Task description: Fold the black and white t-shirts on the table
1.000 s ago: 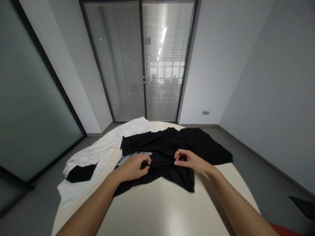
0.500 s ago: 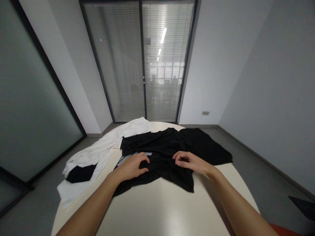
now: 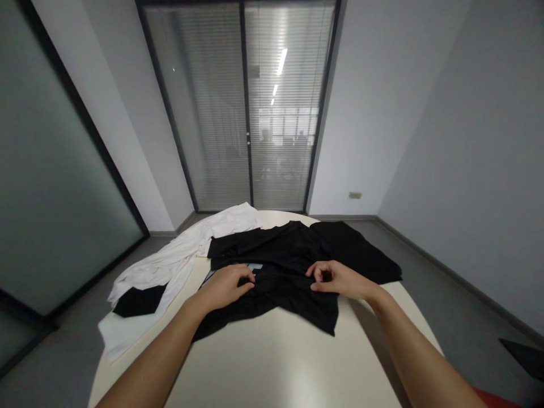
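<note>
A black garment [image 3: 280, 283], apparently a shirt, lies spread and wrinkled across the middle of the table. My left hand [image 3: 227, 286] is over its near left part, palm down, with thumb and fingers apart. A grey-and-white printed patch [image 3: 255, 266] shows just beyond that hand. On the right side of the garment, my right hand [image 3: 335, 279] has its fingers curled, a gap showing between thumb and fingertips. Both hands are at the cloth's surface; whether every fingertip touches it I cannot tell.
White clothing [image 3: 170, 255] stretches along the left edge of the pale round table [image 3: 272, 362], with a black patch [image 3: 140, 300] on it. Black folded cloth [image 3: 361, 252] lies at the right rim. Beyond stand glass doors with blinds [image 3: 280, 141] and grey walls.
My right hand has shifted slightly to the right, and the garment's near right edge has moved a little outward with it. My left hand has moved slightly left, its thumb and fingers still apart.
</note>
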A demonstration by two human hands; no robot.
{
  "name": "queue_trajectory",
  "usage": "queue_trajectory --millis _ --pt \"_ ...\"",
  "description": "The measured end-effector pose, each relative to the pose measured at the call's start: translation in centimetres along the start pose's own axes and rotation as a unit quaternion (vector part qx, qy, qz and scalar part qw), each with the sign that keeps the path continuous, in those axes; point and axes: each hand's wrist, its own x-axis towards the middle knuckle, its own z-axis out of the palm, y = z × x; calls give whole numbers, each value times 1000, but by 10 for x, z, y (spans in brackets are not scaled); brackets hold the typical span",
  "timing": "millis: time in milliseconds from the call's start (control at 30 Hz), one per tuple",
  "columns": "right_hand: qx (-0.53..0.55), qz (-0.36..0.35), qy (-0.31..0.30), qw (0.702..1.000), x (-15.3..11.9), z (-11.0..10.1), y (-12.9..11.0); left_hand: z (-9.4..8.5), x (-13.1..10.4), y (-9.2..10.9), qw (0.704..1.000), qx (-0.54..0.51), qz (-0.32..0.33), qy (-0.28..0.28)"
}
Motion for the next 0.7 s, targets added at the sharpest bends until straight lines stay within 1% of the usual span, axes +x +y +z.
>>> queue_trajectory --millis 100,167,300,367,433,500,567,633,700 --pt "35 3 28 999 0 -2 1 0 0 0 1000 -4 2 0" --pt "41 15 31 999 -1 -3 3 -1 0 0 1000 -3 0 -1" --pt "6 44 -11 999 -1 -4 10 -3 0 2 1000 8 -15 6" --pt "-20 48 -27 998 -1 -4 13 -4 0 2 999 15 -27 14" --pt "-33 45 -31 998 0 -4 16 -4 0 3 999 20 -41 24" --pt "-32 41 -13 999 1 -5 20 -5 0 4 998 22 -58 32" --pt "-21 39 23 999 3 -6 24 -5 0 5 996 23 -72 38" --pt "-12 37 63 997 6 -7 30 -5 0 6 996 21 -76 37" --pt "-2 30 91 995 8 -8 34 -5 0 5 996 18 -77 36"
